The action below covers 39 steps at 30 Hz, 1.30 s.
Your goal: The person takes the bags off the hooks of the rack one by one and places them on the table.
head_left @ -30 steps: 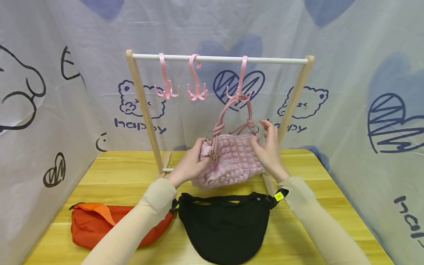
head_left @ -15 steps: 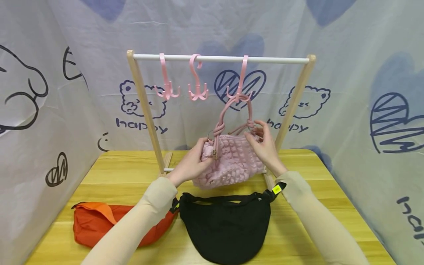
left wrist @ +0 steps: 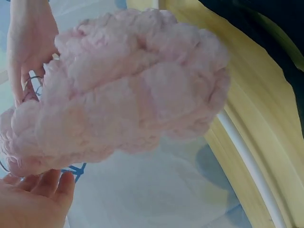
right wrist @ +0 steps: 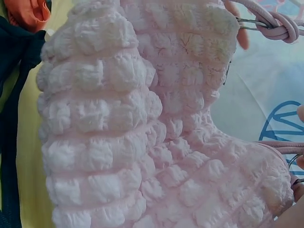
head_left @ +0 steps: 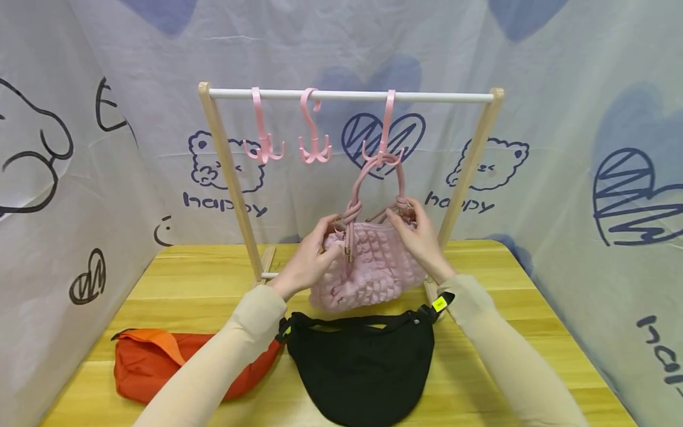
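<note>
A pink puffy, quilted handbag (head_left: 373, 261) hangs below the rightmost pink hook (head_left: 385, 136), its knotted cord handle (head_left: 356, 190) looped over the prongs. My left hand (head_left: 309, 258) grips the bag's left end near the metal ring, thumb on the front. At the top right corner, my right hand (head_left: 421, 237) pinches the bag beside the handle's other knot. The left wrist view has the bag's puckered fabric (left wrist: 123, 90) between both hands. Much of that fabric (right wrist: 95, 114) fills the right wrist view, where my right hand (right wrist: 292, 213) is mostly cut off.
Two more pink hooks (head_left: 264, 130) hang on the white rail (head_left: 347, 95) of a wooden-legged rack (head_left: 229, 172). A black bag (head_left: 365, 367) lies in front on the wooden table (head_left: 512, 332), and a red-orange bag (head_left: 155, 362) lies left, partly behind my left sleeve.
My right hand has moved left from beside the bag onto its top right corner and taken hold there. My left hand has shifted slightly upward on the left end.
</note>
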Tool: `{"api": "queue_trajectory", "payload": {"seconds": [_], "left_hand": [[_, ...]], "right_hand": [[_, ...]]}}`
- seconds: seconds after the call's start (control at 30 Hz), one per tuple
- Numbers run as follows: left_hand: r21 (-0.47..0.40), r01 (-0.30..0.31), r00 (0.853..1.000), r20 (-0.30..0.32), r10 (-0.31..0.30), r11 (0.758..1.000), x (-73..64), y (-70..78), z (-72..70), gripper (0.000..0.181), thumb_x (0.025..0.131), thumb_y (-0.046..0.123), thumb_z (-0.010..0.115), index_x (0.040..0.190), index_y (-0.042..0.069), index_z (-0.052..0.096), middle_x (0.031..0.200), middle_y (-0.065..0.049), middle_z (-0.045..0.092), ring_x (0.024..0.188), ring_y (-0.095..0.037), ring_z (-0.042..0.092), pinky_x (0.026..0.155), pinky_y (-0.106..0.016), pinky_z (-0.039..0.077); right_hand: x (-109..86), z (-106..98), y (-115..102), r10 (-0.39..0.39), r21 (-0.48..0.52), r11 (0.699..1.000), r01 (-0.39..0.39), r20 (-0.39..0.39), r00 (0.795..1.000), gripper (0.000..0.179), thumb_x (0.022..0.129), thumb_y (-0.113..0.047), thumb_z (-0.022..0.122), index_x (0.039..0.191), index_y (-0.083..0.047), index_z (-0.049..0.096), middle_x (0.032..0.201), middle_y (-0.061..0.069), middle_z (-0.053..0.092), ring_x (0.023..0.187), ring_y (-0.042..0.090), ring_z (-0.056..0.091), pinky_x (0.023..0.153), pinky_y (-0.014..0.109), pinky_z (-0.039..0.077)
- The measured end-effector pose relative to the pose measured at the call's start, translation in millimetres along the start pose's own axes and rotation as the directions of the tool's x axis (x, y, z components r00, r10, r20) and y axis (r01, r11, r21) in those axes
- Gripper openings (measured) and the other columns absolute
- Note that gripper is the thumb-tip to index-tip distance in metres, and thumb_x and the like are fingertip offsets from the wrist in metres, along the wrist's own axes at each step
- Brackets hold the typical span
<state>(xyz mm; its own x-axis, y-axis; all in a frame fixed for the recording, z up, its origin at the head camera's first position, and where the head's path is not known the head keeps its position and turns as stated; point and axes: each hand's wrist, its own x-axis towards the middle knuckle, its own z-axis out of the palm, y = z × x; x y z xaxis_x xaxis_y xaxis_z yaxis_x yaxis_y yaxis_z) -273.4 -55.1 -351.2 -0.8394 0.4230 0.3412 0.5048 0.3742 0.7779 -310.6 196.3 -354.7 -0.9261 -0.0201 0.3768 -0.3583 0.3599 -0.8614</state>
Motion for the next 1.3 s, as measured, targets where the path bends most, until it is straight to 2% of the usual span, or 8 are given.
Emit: {"api": "queue_trajectory", "payload": {"seconds": [0.2, 0.43, 0.57, 0.73, 0.83, 1.1, 1.3], "left_hand": [[-0.064, -0.029, 0.999, -0.029, 0.027, 0.998, 6.3, 5.2, 3.2, 0.055, 0.102, 0.024, 0.04, 0.156, 0.015, 0.03, 0.143, -0.017, 0.052, 0.131, -0.032, 0.053, 0.113, -0.051, 0.042], [-0.057, 0.046, 0.996, -0.071, -0.05, 0.997, 13.7, 13.7, 10.1, 0.058, 0.103, 0.039, 0.053, 0.153, 0.014, 0.036, 0.133, -0.014, 0.058, 0.119, -0.028, 0.059, 0.104, -0.045, 0.05], [-0.058, 0.047, 0.995, -0.091, -0.052, 0.997, 16.8, 13.4, 13.0, 0.055, 0.103, 0.034, 0.055, 0.15, 0.012, 0.038, 0.126, -0.014, 0.061, 0.11, -0.026, 0.062, 0.097, -0.042, 0.053], [-0.071, 0.02, 0.995, -0.095, -0.027, 0.997, 19.0, 13.3, 13.8, 0.048, 0.104, 0.027, 0.055, 0.146, 0.01, 0.042, 0.116, -0.014, 0.062, 0.102, -0.025, 0.062, 0.089, -0.037, 0.053], [-0.075, 0.004, 0.994, -0.106, -0.011, 0.997, 19.9, 14.3, 13.0, 0.045, 0.103, 0.022, 0.056, 0.144, 0.008, 0.044, 0.111, -0.014, 0.063, 0.097, -0.023, 0.061, 0.085, -0.031, 0.051], [-0.091, -0.014, 0.987, -0.158, -0.001, 0.996, 19.6, 13.7, 9.5, 0.042, 0.102, 0.014, 0.054, 0.142, 0.006, 0.047, 0.102, -0.014, 0.06, 0.086, -0.019, 0.055, 0.074, -0.026, 0.048], [-0.104, -0.037, 0.975, -0.221, 0.013, 0.994, 21.2, 13.8, 8.7, 0.037, 0.103, 0.013, 0.053, 0.139, 0.005, 0.049, 0.099, -0.014, 0.06, 0.083, -0.019, 0.054, 0.071, -0.025, 0.047]], "right_hand": [[1.1, 3.7, -2.7, 0.024, 0.02, 1.0, -0.024, -0.019, 1.0, 0.048, 0.104, -0.031, 0.056, 0.142, -0.005, 0.046, 0.132, 0.019, 0.056, 0.115, 0.024, 0.052, 0.098, 0.034, 0.043], [1.8, 6.8, -10.6, 0.073, 0.035, 0.997, -0.072, -0.029, 0.997, 0.046, 0.105, -0.028, 0.053, 0.14, 0.001, 0.046, 0.128, 0.018, 0.055, 0.106, 0.016, 0.05, 0.094, 0.027, 0.042], [2.6, 9.1, -12.4, 0.088, 0.041, 0.995, -0.086, -0.041, 0.995, 0.045, 0.105, -0.029, 0.054, 0.139, 0.001, 0.048, 0.119, 0.012, 0.055, 0.102, 0.013, 0.05, 0.091, 0.024, 0.043], [5.3, 10.6, -8.1, 0.087, 0.094, 0.992, -0.079, -0.086, 0.992, 0.04, 0.104, -0.03, 0.056, 0.131, -0.001, 0.053, 0.102, 0.0, 0.055, 0.09, 0.01, 0.05, 0.079, 0.019, 0.044], [6.3, 10.9, -8.9, 0.097, 0.11, 0.99, -0.086, -0.098, 0.99, 0.037, 0.104, -0.029, 0.055, 0.127, 0.0, 0.055, 0.1, 0.0, 0.056, 0.088, 0.008, 0.051, 0.077, 0.018, 0.044], [8.6, 10.9, -8.7, 0.12, 0.116, 0.988, -0.106, -0.126, 0.985, 0.035, 0.106, -0.025, 0.051, 0.128, 0.001, 0.057, 0.107, 0.014, 0.062, 0.087, 0.009, 0.052, 0.078, 0.017, 0.045], [9.8, 10.8, -9.5, 0.106, 0.135, 0.987, -0.086, -0.147, 0.983, 0.031, 0.105, -0.021, 0.048, 0.126, 0.001, 0.058, 0.097, 0.004, 0.058, 0.087, 0.01, 0.052, 0.079, 0.017, 0.045]]}}
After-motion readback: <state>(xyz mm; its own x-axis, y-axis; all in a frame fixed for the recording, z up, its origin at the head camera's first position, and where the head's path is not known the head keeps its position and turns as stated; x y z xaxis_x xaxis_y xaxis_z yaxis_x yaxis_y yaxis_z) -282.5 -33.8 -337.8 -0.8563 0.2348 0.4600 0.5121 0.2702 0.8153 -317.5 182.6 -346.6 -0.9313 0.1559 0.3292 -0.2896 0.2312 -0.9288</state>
